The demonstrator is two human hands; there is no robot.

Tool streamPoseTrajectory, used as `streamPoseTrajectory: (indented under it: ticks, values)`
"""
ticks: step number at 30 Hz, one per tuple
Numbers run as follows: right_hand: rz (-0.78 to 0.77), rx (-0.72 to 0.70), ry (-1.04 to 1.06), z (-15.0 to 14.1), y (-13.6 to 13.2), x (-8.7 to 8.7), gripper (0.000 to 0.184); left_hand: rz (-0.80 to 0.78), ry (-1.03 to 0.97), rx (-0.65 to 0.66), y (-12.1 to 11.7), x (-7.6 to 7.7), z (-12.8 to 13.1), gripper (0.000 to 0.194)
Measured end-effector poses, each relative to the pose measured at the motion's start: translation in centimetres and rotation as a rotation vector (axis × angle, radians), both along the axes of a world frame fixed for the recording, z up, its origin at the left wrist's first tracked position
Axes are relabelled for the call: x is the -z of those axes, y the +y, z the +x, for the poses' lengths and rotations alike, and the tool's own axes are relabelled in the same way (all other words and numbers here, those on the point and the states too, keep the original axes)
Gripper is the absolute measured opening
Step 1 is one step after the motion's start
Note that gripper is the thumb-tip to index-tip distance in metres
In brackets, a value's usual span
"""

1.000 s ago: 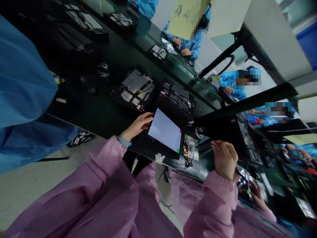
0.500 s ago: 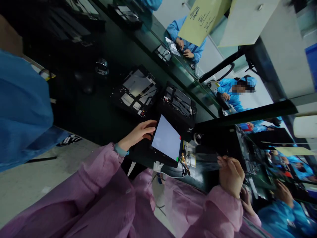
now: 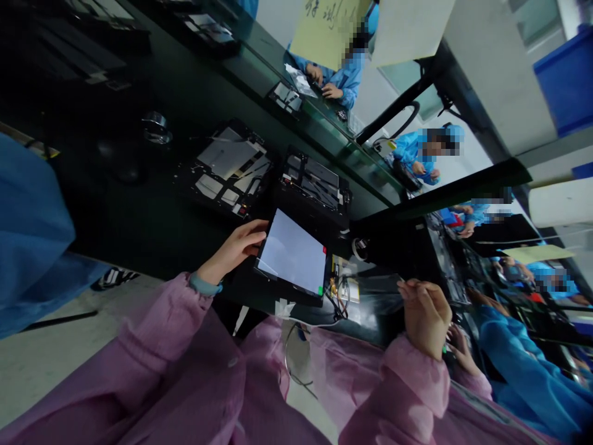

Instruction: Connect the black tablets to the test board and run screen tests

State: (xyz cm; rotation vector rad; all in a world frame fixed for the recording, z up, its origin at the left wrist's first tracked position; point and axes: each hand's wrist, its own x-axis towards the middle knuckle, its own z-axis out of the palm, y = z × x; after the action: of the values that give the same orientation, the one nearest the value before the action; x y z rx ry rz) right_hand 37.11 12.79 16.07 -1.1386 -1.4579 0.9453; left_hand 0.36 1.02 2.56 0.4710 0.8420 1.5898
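Observation:
A tablet [image 3: 294, 253] with a lit, pale screen lies tilted at the near edge of the dark bench. Red and green patches show at its right side. My left hand [image 3: 235, 248] is closed on its left edge, with some fingers hidden behind it. Out to the right, my right hand [image 3: 426, 312] pinches the end of a thin clear plastic film [image 3: 380, 285] between thumb and fingers. The film stretches left above the bench, apart from the tablet. Thin cables [image 3: 341, 293] lie just right of the tablet.
Behind the tablet sit two stacks of opened device housings, one at left [image 3: 231, 164] and one at right [image 3: 315, 185]. A tape roll [image 3: 359, 248] stands right of them. A shiny metal ring [image 3: 156, 127] lies farther left. Co-workers in blue sit opposite and at both sides.
The whole view has shifted, so the bench things appear farther left. My left hand still holds the tablet and my right hand still pinches the film.

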Motion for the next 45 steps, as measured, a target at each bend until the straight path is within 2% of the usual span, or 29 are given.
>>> streamPoseTrajectory:
  ticks: [6,9,12,16,19,21,24,26,28,31,37,42,45]
  values:
    - [0.012,-0.024,-0.025,-0.5,-0.9,-0.2,0.015,-0.043,0.037,-0.042,-0.2,-0.3,0.1,0.033]
    - [0.033,-0.046,0.002,-1.9,-1.1,0.3,0.013,-0.055,0.054,-0.078,-0.1,-0.3,0.2,0.031]
    - [0.028,-0.115,0.015,-5.2,-1.5,2.2,0.01,-0.085,0.083,-0.136,0.0,-0.2,0.3,0.028]
    - [0.027,-0.332,-0.035,-10.9,-2.8,5.3,0.008,-0.154,0.118,-0.173,0.1,-0.4,0.4,0.034]
    - [0.097,-0.482,-0.204,-12.7,-4.3,7.1,0.023,-0.19,0.16,-0.189,0.0,-0.6,0.4,0.038]
    - [0.205,-0.453,-0.372,-11.8,-5.5,8.1,0.033,-0.215,0.176,-0.202,0.0,-0.6,0.5,0.038]
    - [0.366,-0.219,-0.598,-8.5,-7.2,9.7,0.031,-0.234,0.187,-0.22,-0.1,-0.5,0.5,0.039]
    - [0.411,-0.101,-0.711,-6.2,-8.4,10.9,0.029,-0.243,0.19,-0.232,-0.1,-0.4,0.4,0.039]
    - [0.425,-0.075,-0.807,-4.8,-9.4,12.0,0.028,-0.256,0.192,-0.239,0.0,-0.2,0.4,0.038]
    - [0.437,-0.086,-0.896,-4.4,-10.4,13.0,0.027,-0.301,0.199,-0.281,0.0,0.2,0.3,0.035]
    - [0.431,0.045,-0.724,-4.5,-10.3,13.3,0.032,-0.391,0.279,-0.349,-0.1,0.4,0.2,0.032]
    - [0.431,0.02,-0.616,-4.5,-10.0,13.2,0.03,-0.451,0.309,-0.398,-0.1,0.6,0.4,0.038]
    - [0.434,-0.051,-0.608,-5.6,-10.2,12.8,0.03,-0.469,0.31,-0.429,-0.2,0.9,0.3,0.043]
